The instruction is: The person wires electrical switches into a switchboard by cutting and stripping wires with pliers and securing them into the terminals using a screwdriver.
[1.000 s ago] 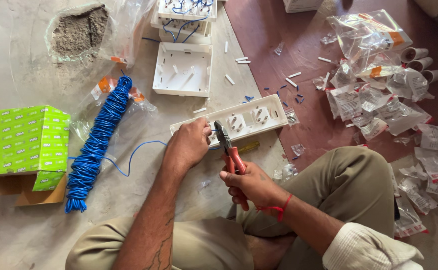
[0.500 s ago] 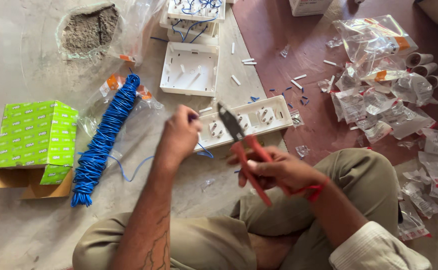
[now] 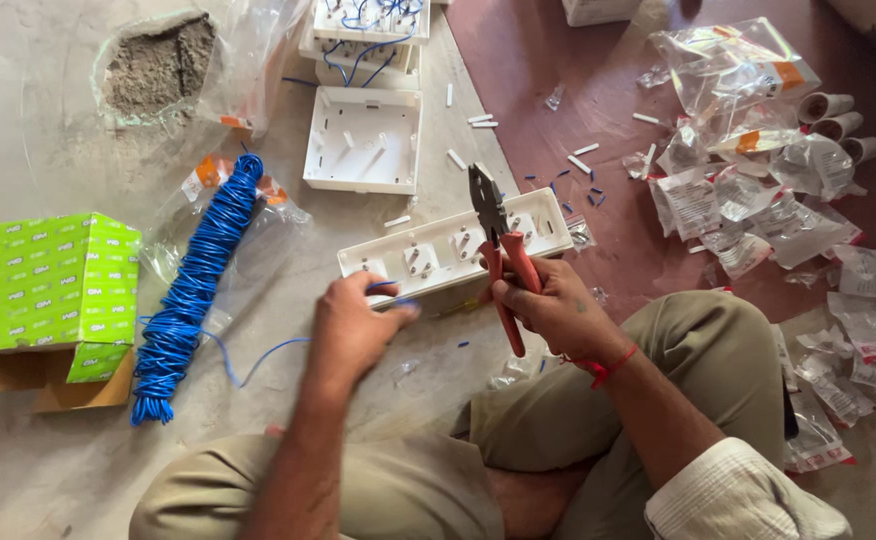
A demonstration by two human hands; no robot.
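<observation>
This looks like a room under electrical fit-out, a building site more than a workshop: the person sits on the bare floor (image 3: pixel 48 470) among white switch boxes (image 3: pixel 363 140), a coil of blue wire (image 3: pixel 193 290), torn plastic packets (image 3: pixel 758 190), and a heap of grey cement powder (image 3: pixel 158 65).

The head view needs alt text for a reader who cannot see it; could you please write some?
A seated person's right hand holds red-handled pliers over a long white switch plate on the floor, while the left hand pinches blue wire at the plate's near end. A blue wire coil and a green box lie alongside.
</observation>
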